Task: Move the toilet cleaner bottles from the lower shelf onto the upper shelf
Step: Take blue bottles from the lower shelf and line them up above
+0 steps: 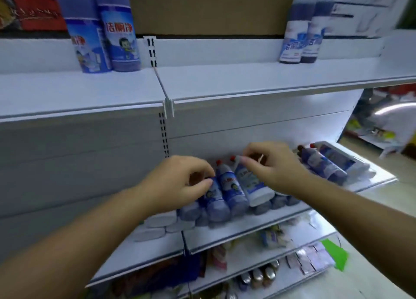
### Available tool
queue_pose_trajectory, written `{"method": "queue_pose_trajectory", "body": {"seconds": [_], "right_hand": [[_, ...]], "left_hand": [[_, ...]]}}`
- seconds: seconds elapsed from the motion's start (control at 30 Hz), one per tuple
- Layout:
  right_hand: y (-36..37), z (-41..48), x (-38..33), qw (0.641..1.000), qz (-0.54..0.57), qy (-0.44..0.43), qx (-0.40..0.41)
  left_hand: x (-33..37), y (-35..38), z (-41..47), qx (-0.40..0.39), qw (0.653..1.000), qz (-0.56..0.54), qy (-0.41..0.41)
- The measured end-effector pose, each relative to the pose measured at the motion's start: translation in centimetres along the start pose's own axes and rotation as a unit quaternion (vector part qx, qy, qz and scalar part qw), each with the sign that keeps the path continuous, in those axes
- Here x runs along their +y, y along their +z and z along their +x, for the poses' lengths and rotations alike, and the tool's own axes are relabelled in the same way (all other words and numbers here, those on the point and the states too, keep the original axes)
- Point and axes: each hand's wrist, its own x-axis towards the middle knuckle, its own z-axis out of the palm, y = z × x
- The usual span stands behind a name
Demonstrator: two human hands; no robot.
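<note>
Both my hands reach down to the lower shelf (236,229), where toilet cleaner bottles (227,190) lie on their sides in a stack. My left hand (177,181) curls over a blue bottle (212,196) at the stack's left end, fingertips on its upper part; whether it grips firmly I cannot tell. My right hand (270,166) pinches the neck of a white bottle (252,184), just right of my left hand. Above both hands, the upper shelf (225,82) carries two upright bottle pairs: one pair (101,35) up-left, the other (301,31) up-right.
</note>
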Motion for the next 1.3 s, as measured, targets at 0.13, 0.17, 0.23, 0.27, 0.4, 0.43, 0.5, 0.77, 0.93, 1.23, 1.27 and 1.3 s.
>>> {"method": "queue_pose_trajectory", "body": {"seconds": [0.13, 0.17, 0.23, 0.27, 0.4, 0.43, 0.5, 0.77, 0.93, 1.23, 1.27, 1.3], "right_hand": [[8.2, -3.4, 7.0, 0.900, 0.160, 0.393, -0.099], [9.8, -4.3, 7.7, 0.835, 0.259, 0.478, -0.084], [12.8, -5.7, 8.5, 0.731, 0.372, 0.569, -0.055], [14.1, -6.0, 8.4, 0.698, 0.402, 0.591, -0.040], [17.8, -5.1, 8.0, 0.574, 0.558, 0.596, 0.071], [18.4, -4.6, 8.0, 0.546, 0.585, 0.590, 0.104], [18.9, -4.1, 7.7, 0.540, 0.574, 0.599, 0.141], [18.5, -4.5, 8.1, 0.618, 0.487, 0.606, 0.118], [16.5, -7.4, 6.8, 0.561, 0.591, 0.573, 0.087], [11.6, -13.9, 4.7, 0.557, 0.705, 0.431, -0.084], [11.1, -14.4, 4.3, 0.564, 0.706, 0.418, -0.091], [10.6, -14.7, 3.9, 0.569, 0.710, 0.402, -0.096]], "left_hand": [[-5.3, 8.4, 1.3, -0.034, 0.952, -0.136, -0.272], [-6.0, 10.3, 1.3, -0.041, 0.919, -0.192, -0.342], [-6.1, 13.1, 1.2, -0.050, 0.827, -0.312, -0.465], [-5.8, 14.1, 1.1, -0.056, 0.781, -0.356, -0.510], [-4.1, 16.4, 1.5, -0.062, 0.597, -0.529, -0.600], [-3.8, 16.6, 1.8, -0.036, 0.545, -0.580, -0.604], [-3.5, 16.9, 2.4, 0.022, 0.472, -0.637, -0.609], [-2.9, 17.8, 2.1, 0.098, 0.394, -0.730, -0.549], [-2.9, 16.4, -0.3, -0.021, 0.473, -0.689, -0.549], [-0.8, 15.7, -5.3, -0.063, 0.695, -0.584, -0.415], [-0.5, 15.4, -5.6, -0.074, 0.713, -0.572, -0.400], [-0.1, 15.2, -5.9, -0.085, 0.727, -0.563, -0.384]]}}
